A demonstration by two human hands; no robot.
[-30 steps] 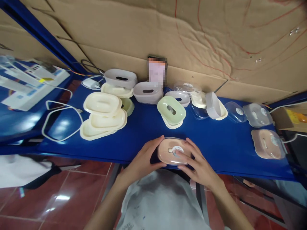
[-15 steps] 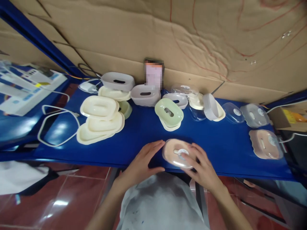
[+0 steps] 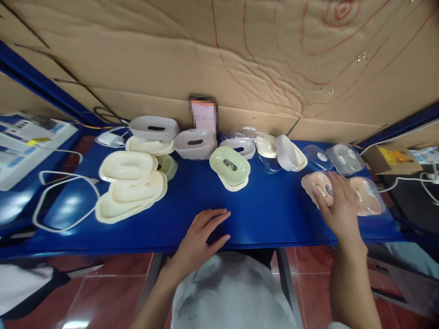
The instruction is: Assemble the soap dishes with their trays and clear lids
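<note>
My right hand (image 3: 338,205) rests on top of a pink lidded soap box (image 3: 315,187) at the right of the blue table (image 3: 267,214), fingers wrapped over it. It sits just left of another pink lidded box (image 3: 368,195). My left hand (image 3: 202,233) lies flat and open on the table's front edge, holding nothing. A green oval tray (image 3: 229,165) on a cream one stands beyond my left hand.
Cream trays (image 3: 130,183) are stacked at the left, grey tubs (image 3: 154,129) and clear lids (image 3: 317,157) along the cardboard wall. A white cable (image 3: 65,201) loops at the far left. A cardboard box (image 3: 391,160) sits at the far right.
My right hand carried the pink box from the front centre to the right, beside the other pink box. My left hand let go and stayed at the front edge.
</note>
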